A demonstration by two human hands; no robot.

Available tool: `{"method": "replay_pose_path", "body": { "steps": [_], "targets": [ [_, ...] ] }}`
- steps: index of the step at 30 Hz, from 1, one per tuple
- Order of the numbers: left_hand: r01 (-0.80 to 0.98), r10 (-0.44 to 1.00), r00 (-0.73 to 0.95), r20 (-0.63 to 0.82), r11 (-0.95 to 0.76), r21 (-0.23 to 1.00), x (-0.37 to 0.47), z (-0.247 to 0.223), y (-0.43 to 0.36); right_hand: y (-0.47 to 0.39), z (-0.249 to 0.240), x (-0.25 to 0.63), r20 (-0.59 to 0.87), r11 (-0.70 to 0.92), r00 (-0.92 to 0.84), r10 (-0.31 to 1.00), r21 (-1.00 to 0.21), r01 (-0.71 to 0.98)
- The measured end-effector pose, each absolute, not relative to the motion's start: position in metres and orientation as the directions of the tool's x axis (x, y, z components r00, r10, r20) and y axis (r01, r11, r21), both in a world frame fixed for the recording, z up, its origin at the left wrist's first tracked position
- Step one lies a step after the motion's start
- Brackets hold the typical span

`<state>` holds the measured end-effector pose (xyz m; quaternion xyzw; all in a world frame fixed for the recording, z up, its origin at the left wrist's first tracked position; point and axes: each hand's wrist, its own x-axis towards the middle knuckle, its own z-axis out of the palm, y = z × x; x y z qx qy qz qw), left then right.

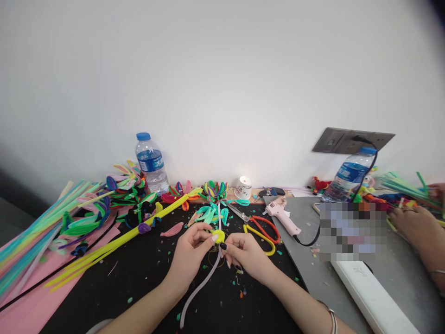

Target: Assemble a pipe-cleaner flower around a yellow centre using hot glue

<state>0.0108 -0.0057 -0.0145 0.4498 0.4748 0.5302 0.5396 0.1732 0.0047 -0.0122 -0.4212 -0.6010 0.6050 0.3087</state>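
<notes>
Black counter [139, 264] spreads beneath the yellow piece [219, 236] at six o'clock; left hand [194, 247] pinches it, right hand [246, 254] has fingers narrowed at its four o'clock, grip unclear. Probably light, soft: hold its rim.

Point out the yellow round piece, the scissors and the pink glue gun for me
Yellow round piece [219, 236], head view: on the middle of its visible face.
Scissors [246, 218], head view: on the metal near the pivot.
Pink glue gun [285, 221], head view: on its handle.
</notes>
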Motion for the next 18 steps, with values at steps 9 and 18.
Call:
{"method": "replay_pose_path", "body": {
  "steps": [9,18],
  "targets": [
    [-0.146,0.999,0.002,-0.045,0.045,0.988,0.0124,-0.0193,-0.0068,0.0052,-0.0189,0.1712,-0.179,-0.217,-0.479,0.86,-0.976,-0.025],
    [-0.199,0.986,0.094,-0.136,0.152,0.968,0.0104,-0.0157,-0.0094,0.0052,-0.0155,0.1696,-0.227,-0.302,-0.444,0.867,-0.947,-0.105]
  ]
}}
